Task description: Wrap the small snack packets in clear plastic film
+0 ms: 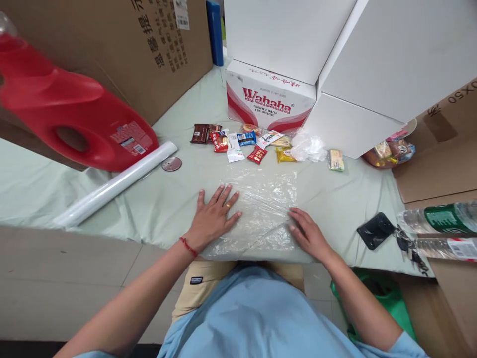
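Observation:
A wrinkled sheet of clear plastic film (264,214) lies on the cloth in front of me. My left hand (214,214) rests flat over its left side, fingers spread, with a ring on one finger and a red cord at the wrist. At the film's right edge, my right hand (307,231) touches it with fingertips and thumb apart. Just beyond the film are several wrapped snacks, among them a red packet (257,154), a blue packet (246,138), a white packet (234,147), a dark brown packet (199,133) and a yellow packet (285,154).
A white plastic roll (115,186) and a round disc (172,164) lie left, by a red jug (85,104). Behind stands a Wahaha carton (270,97). A crumpled clear bag (308,145) sits right of the snacks. Farther right are a black wallet (375,230), keys (408,246) and bottles (443,219).

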The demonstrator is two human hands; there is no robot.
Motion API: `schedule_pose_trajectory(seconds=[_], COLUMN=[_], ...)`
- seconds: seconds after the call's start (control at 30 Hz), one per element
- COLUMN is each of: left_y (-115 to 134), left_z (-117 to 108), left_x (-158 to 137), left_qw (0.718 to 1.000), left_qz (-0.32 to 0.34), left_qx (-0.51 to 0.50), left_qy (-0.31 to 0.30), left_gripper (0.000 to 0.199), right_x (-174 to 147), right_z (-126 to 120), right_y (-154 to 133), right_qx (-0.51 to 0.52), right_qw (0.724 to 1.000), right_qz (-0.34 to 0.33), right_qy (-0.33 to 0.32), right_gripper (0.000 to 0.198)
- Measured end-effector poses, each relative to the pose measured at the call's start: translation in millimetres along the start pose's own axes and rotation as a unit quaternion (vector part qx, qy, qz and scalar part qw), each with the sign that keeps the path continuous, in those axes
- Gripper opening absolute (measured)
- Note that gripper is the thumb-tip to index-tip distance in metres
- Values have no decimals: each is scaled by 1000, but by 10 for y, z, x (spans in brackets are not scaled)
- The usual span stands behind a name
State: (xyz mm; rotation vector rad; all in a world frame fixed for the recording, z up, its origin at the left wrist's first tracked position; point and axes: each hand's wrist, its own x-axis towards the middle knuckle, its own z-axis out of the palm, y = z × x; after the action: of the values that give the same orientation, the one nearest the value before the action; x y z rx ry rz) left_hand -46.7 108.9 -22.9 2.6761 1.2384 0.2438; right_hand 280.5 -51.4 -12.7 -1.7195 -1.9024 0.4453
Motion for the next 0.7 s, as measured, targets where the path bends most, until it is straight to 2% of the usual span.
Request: schedule_pose_trajectory(seconds=[0.1, 0.23, 0.33, 0.4, 0.47, 0.53, 0.6, 0.7], left_y=[19, 42, 41, 37, 34, 30, 28, 23], left_z=[-16, -19, -17, -14, -7, 4, 13, 20], left_x=[-4, -8, -9, -11, -15, -20, -25, -28], left_qw=[1000, 1000, 1000, 1000, 999, 999, 999, 999], left_qz=[-1, -4, -4, -6, -8, -8, -3, 0], left_qx=[-9, -15, -23, -26, -26, -24, -23, -22], left_qy=[2, 9, 11, 14, 19, 24, 26, 29], left_gripper=[65, 64, 65, 65, 66, 65, 65, 65], right_x=[455, 1467, 2200, 2550, 2763, 2858, 2869, 2787], right_z=[-232, -337, -250, -177, -141, -169, -265, -490], right_y=[87, 147, 122, 97, 85, 93, 120, 166], right_qx=[-45, -221, -331, -378, -403, -415, -413, -368], right_qw=[998, 973, 943, 921, 904, 897, 904, 930], right_qz=[45, 63, 22, -19, -44, -54, -52, -11], right_qy=[17, 10, -40, -97, -138, -140, -97, -2], right_gripper=[34, 37, 56, 52, 42, 37, 37, 37])
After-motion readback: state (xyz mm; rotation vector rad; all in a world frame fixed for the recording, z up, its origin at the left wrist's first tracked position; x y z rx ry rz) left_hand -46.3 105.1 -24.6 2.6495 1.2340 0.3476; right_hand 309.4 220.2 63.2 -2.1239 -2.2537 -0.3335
